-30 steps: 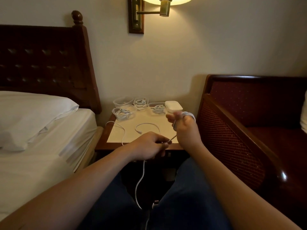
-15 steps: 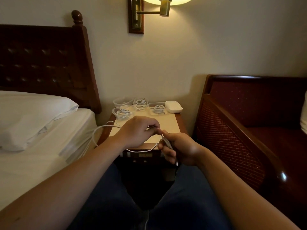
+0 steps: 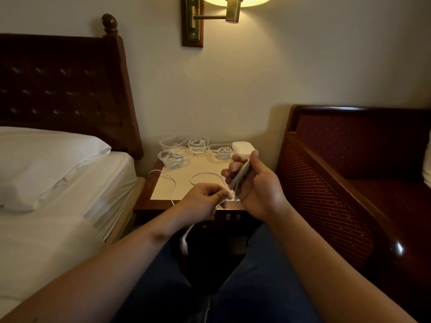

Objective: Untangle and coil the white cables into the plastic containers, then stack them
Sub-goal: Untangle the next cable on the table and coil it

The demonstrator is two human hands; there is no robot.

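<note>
The hands are coiling a white cable (image 3: 205,174) in front of the plastic containers (image 3: 173,157) on the worktop (image 3: 186,183), right hand (image 3: 254,187) gripping the loops, left hand (image 3: 205,199) pinching the slack, which likely needs feeding round next.

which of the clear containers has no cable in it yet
The back-left container, nearest the headboard, looks empty; the other three clear ones each hold a coiled white cable.
</note>
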